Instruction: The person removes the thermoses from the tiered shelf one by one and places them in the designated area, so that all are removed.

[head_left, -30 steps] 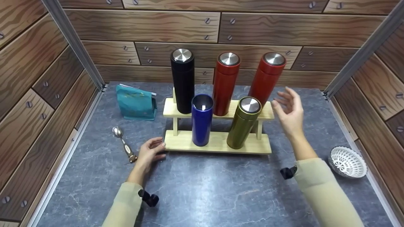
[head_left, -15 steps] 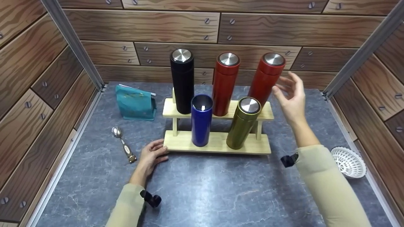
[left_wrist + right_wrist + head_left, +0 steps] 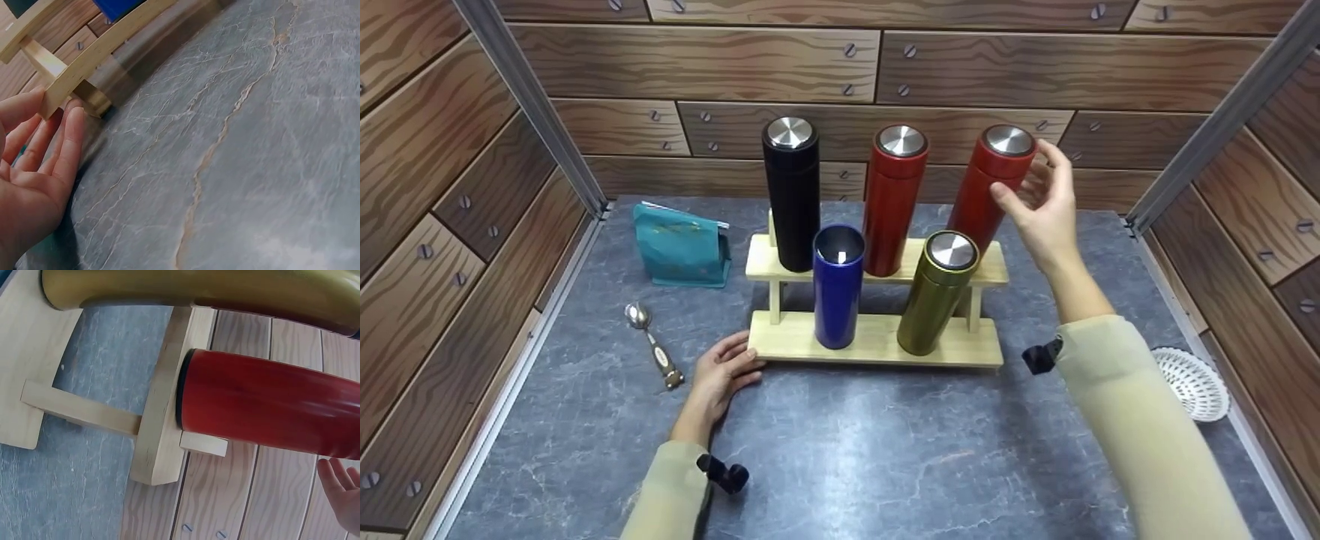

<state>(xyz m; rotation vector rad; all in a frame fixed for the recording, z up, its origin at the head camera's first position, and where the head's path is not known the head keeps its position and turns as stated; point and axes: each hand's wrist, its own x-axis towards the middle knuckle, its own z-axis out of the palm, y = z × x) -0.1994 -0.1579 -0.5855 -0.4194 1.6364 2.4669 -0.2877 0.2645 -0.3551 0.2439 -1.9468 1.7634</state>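
Head view: I log a two-step wooden rack [image 3: 877, 341] at the centre of a grey stone-look table [image 3: 885, 465], five flasks standing on it.
Right hand [image 3: 1039, 210]: raised at the rack's 2 o'clock, fingers spread and loosely curved, holding nothing that I can see; thumb and fingertips lie just beside the upper wall of the right red flask [image 3: 990, 187], and whether they touch it I cannot tell.
Right red flask: upper step, far right end, long axis upright, steel cap on top; it lies at 9 o'clock from my right fingers.
Right wrist view: the same flask [image 3: 270, 402] sits apart from the fingertips [image 3: 337, 486], a gap showing.
Left hand [image 3: 724, 371]: flat on the table at the rack's 8 o'clock, fingers straight, tips against the lower step's left end [image 3: 62, 93].
Nearer hand: the right, by far.
Other stock: black flask [image 3: 791, 199], middle red flask [image 3: 894, 199], blue flask [image 3: 838, 289] uncapped, olive flask [image 3: 937, 296], teal pouch [image 3: 682, 244], spoon [image 3: 652, 345], white basket [image 3: 1192, 382].
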